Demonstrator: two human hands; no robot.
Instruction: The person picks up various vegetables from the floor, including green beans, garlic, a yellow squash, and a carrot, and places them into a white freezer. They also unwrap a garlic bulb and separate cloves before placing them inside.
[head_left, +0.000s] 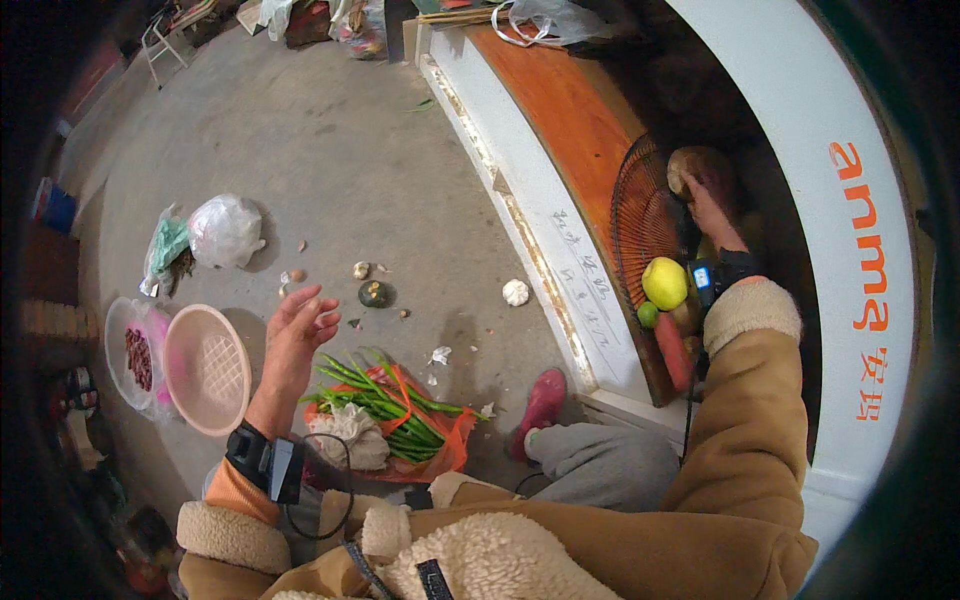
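My left hand (300, 330) is raised over the concrete floor, its fingers apart and nothing in it. Below and right of it, green vegetable stalks (405, 427) lie in an orange plastic bag (448, 452), with a whitish cloth or bag (352, 439) beside them. At the right, my right hand (709, 206) reaches into a dark space and touches a round brownish thing (701, 171); whether it grips it I cannot tell. Close by are a wire basket (637, 202), a yellow-green fruit (665, 283), a small green fruit (647, 314) and a reddish, carrot-like vegetable (671, 352).
A pink plastic basket (176, 367) stands by a bag of dark red pieces (139, 360). A full white plastic bag (225, 230), a garlic bulb (515, 292) and a dark green round thing (373, 294) rest on the floor. A white cabinet edge (525, 195) runs along the right.
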